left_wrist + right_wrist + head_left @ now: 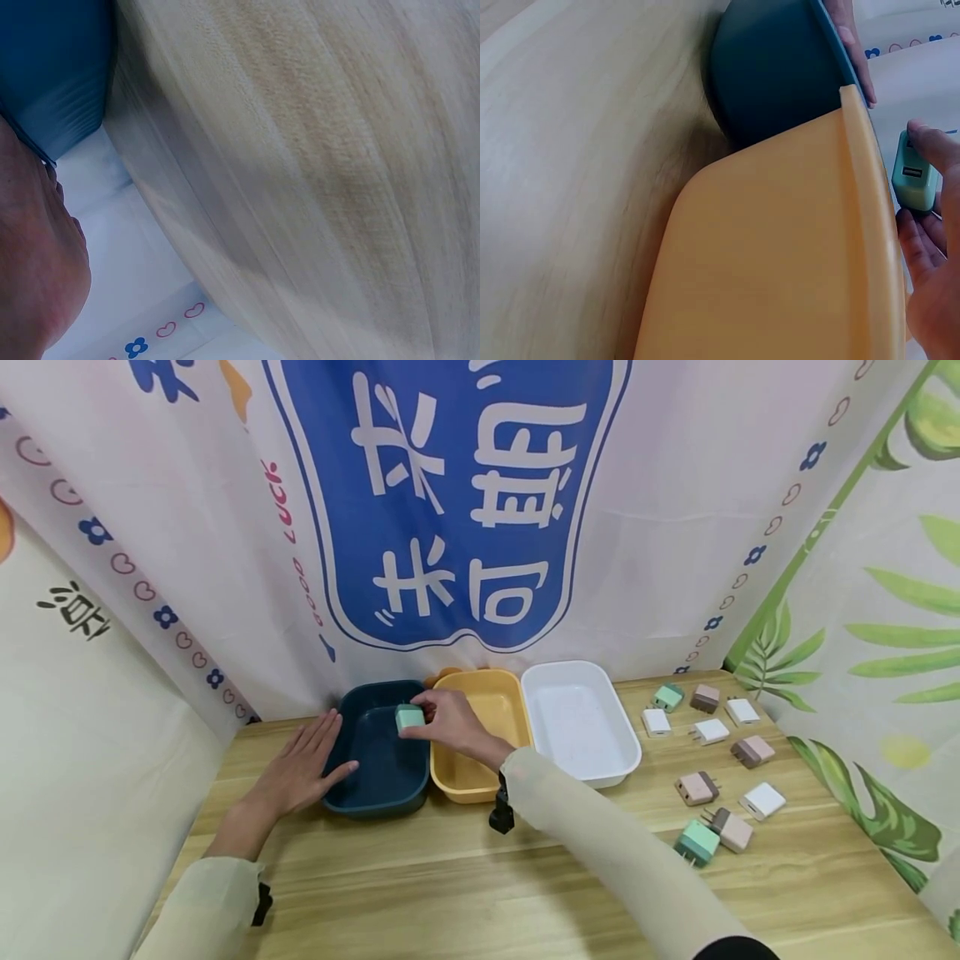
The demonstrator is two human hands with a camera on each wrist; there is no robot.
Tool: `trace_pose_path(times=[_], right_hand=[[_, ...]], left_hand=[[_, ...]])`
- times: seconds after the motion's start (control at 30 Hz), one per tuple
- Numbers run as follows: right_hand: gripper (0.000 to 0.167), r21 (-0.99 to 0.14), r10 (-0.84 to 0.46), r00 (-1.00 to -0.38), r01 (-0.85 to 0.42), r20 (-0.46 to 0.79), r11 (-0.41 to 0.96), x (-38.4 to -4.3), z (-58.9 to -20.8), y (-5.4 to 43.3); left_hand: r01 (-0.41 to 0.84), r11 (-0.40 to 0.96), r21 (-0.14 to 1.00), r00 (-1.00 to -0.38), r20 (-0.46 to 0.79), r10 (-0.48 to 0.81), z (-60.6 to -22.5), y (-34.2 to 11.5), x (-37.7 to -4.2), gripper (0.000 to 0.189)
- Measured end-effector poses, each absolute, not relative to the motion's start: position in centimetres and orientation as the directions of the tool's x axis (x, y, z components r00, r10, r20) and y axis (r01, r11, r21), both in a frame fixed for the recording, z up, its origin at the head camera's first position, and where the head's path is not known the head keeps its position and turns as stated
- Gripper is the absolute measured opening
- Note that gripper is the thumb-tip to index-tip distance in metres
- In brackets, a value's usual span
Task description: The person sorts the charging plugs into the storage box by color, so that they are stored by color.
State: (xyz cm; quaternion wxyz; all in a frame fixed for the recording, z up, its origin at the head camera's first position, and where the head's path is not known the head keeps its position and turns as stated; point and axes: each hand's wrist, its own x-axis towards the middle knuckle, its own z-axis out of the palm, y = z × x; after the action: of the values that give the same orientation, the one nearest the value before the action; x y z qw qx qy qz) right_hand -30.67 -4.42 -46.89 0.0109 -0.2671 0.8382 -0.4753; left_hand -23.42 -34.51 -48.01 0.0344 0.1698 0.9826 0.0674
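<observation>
Over the dark blue bin (375,777), my right hand (453,722) pinches a green USB charger plug (409,718) between thumb and fingers. The right wrist view shows the same charger (913,174) with its USB slot facing the camera. My left hand (303,764) rests on the left rim of the blue bin, fingers straight and thumb over the edge. In the left wrist view only part of that hand (37,255) shows beside the bin's wall (52,67).
A yellow bin (465,789) and a white bin (581,727) stand in a row right of the blue one. Several chargers lie on the wooden table at right, among them a green one (697,842), a pink-brown one (697,787) and a white one (763,801). A printed curtain (637,568) hangs behind.
</observation>
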Motion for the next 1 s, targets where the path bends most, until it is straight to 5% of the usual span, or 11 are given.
trace_pose_path(times=[1.0], right_hand=[[0.058, -0.786, -0.451, -0.866, -0.427, 0.214, 0.447, -31.36, -47.11, -5.03]], left_hand=[[0.335, 0.929, 0.156, -0.940, -0.009, 0.340, -47.94, -34.27, -23.21, 0.095]])
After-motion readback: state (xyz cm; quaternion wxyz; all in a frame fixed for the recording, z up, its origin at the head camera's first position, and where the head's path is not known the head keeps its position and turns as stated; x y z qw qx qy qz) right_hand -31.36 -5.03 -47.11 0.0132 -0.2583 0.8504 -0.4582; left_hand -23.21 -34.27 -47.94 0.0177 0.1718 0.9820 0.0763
